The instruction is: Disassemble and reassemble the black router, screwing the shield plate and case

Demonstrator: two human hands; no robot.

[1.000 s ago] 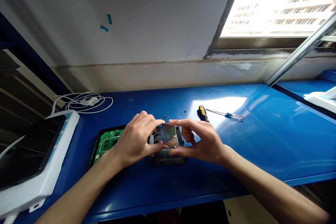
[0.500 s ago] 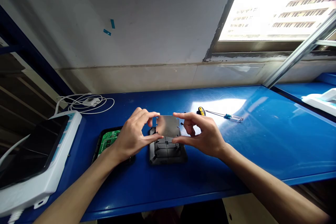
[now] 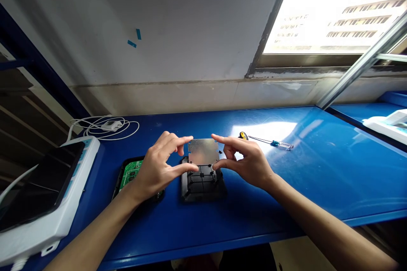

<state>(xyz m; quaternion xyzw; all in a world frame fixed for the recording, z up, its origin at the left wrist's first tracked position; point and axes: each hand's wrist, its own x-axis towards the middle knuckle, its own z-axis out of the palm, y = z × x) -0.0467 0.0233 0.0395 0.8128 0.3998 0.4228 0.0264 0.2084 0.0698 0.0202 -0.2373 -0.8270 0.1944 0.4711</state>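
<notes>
A thin, shiny metal plate [image 3: 203, 151] is held by its edges between my two hands. My left hand [image 3: 162, 163] grips its left side, with index finger at the top corner and thumb at the lower one. On the opposite side, my right hand [image 3: 246, 156] has the plate between index finger and thumb in the same way. Below and partly behind the plate lies a black plastic housing [image 3: 203, 188], its ribbed inside facing up. Left of it, partly hidden by my left hand and forearm, a green circuit board [image 3: 131, 171] sits in a black case.
A yellow-and-black tool handle [image 3: 243, 135] and screwdrivers with blue parts [image 3: 280, 144] lie beyond my right hand. At the left stands a white device with a dark screen [image 3: 41, 182]; a coiled white cable [image 3: 111, 126] lies behind it. The blue table [image 3: 318, 169] meets the wall.
The plate has tilted slightly, and its reflection looks different. Its lower edge is now level with the housing's upper part. Both hands stay at its sides; the view has shifted a little.
</notes>
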